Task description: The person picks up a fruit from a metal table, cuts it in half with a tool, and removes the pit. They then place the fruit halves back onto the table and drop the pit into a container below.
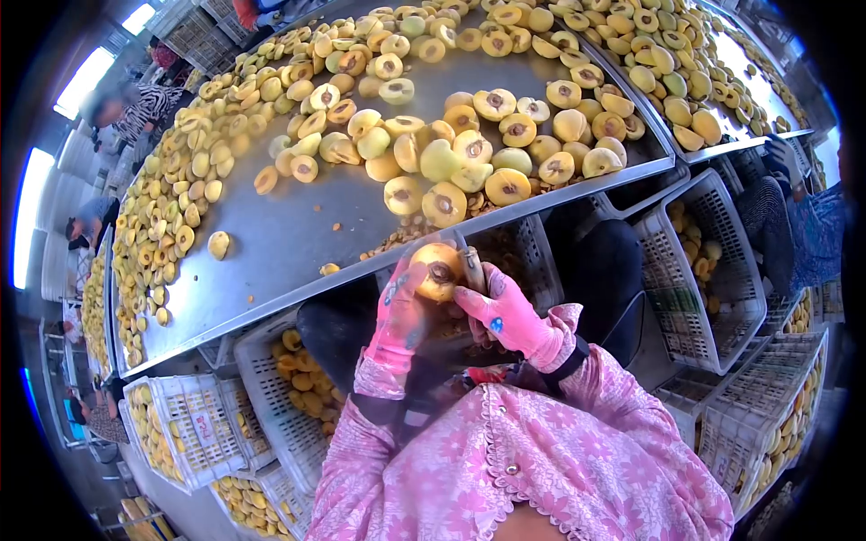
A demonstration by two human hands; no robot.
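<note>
Pink gloves with blue patches cover both hands. In front of my chest, at the steel table's near edge, my left hand [400,307] is closed around a yellow peach half [437,271]. Its cut face is turned up, and the brown pit hollow shows in the middle. My right hand [511,316] grips a short pitting knife [473,269] with a light handle, held upright against the right side of the fruit. How far its metal tip touches the flesh is hard to make out. Just beyond, cut peach halves [444,205] lie along the table edge.
The steel table [298,234] carries heaps of peach halves and scattered pits. White plastic crates of fruit stand at my left [271,383] and right [713,270], with more stacked behind. A co-worker's patterned sleeve [767,225] is at the right; other people work at far left.
</note>
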